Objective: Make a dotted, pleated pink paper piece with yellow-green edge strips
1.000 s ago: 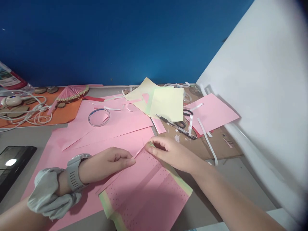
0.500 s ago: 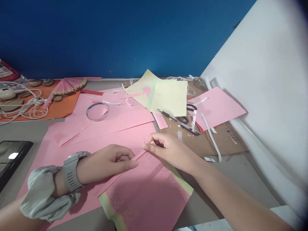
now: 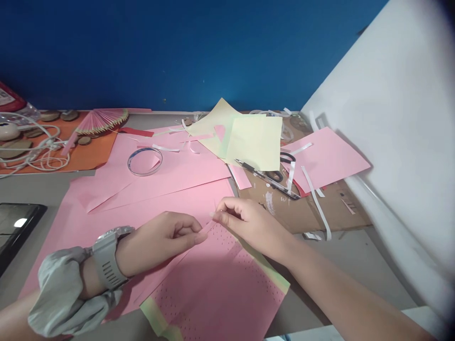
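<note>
A pink dotted paper sheet (image 3: 220, 289) with a pale green edge lies in front of me on larger pink sheets (image 3: 170, 182). My left hand (image 3: 161, 239), with a grey watch and a grey scrunchie on the wrist, pinches the folded top edge of the dotted sheet. My right hand (image 3: 249, 225) pinches the same edge at its far corner, fingers curled. The two hands sit close together, thumbs and forefingers almost meeting over the fold.
A clear tape ring (image 3: 145, 161), yellow paper sheets (image 3: 254, 142), a pen (image 3: 266, 177), scissors (image 3: 284, 158) and white paper strips lie beyond the hands on cardboard (image 3: 305, 213). A folded pink fan (image 3: 101, 121) and white cables (image 3: 31, 154) sit at the far left, a dark tablet (image 3: 16, 227) on the left. A white board (image 3: 391, 132) leans on the right.
My hands have drawn a little closer together on the fold of the dotted sheet. The view has shifted slightly, so the things on the table sit a bit to the right.
</note>
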A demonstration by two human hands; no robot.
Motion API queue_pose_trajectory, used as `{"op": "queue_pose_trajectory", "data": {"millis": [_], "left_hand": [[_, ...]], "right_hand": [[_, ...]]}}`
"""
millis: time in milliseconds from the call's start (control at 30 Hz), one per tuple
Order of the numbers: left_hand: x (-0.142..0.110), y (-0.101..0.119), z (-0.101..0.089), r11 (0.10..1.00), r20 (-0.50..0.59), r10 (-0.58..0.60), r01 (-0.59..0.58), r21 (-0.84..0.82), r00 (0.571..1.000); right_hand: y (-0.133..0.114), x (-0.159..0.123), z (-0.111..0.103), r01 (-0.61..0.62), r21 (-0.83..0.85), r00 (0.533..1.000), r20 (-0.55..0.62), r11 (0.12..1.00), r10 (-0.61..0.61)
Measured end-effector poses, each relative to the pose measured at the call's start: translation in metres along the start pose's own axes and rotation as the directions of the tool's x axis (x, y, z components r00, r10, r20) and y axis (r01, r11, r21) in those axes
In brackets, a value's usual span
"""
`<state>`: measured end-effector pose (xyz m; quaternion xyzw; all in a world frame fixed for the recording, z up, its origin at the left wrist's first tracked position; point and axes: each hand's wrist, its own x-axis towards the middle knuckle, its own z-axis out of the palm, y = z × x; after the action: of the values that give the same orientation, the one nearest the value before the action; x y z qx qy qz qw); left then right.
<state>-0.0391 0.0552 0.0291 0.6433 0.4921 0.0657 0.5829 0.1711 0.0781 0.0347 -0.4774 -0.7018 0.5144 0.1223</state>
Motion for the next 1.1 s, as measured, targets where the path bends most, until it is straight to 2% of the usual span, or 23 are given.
{"op": "queue_pose_trajectory", "data": {"millis": [167, 367, 533, 700, 833, 933, 1100], "left_hand": [[-0.001, 0.002, 0.003, 0.998, -0.067, 0.06, -0.058, 0.031, 0.996], [-0.003, 0.001, 0.005, 0.995, -0.13, 0.038, -0.026, 0.094, 0.991], [-0.002, 0.0, 0.005, 0.998, -0.14, 0.066, -0.063, 0.027, 0.988], [-0.001, -0.002, 0.009, 0.996, -0.228, 0.083, -0.07, 0.063, 0.97], [-0.001, -0.002, 0.009, 0.995, -0.297, 0.093, -0.097, 0.002, 0.95], [-0.001, -0.002, 0.008, 0.989, -0.284, 0.131, -0.145, -0.029, 0.95], [-0.002, -0.001, 0.009, 0.987, -0.262, 0.146, -0.157, -0.021, 0.954]], "right_hand": [[-0.003, -0.001, 0.005, 0.025, 0.008, 1.0, 0.005, 1.0, -0.025], [-0.004, -0.005, 0.0, 0.023, 0.008, 0.998, 0.061, 1.0, -0.023], [-0.006, -0.003, 0.001, 0.028, -0.004, 0.997, 0.068, 1.0, -0.027], [-0.008, -0.002, 0.005, 0.029, 0.006, 0.994, 0.103, 1.0, -0.03], [-0.008, -0.004, 0.002, -0.004, 0.014, 0.993, 0.117, 1.0, 0.002], [-0.01, -0.006, 0.0, 0.007, 0.038, 0.986, 0.164, 0.999, -0.013], [-0.012, -0.007, 0.0, 0.054, 0.085, 0.979, 0.193, 0.995, -0.069]]}}
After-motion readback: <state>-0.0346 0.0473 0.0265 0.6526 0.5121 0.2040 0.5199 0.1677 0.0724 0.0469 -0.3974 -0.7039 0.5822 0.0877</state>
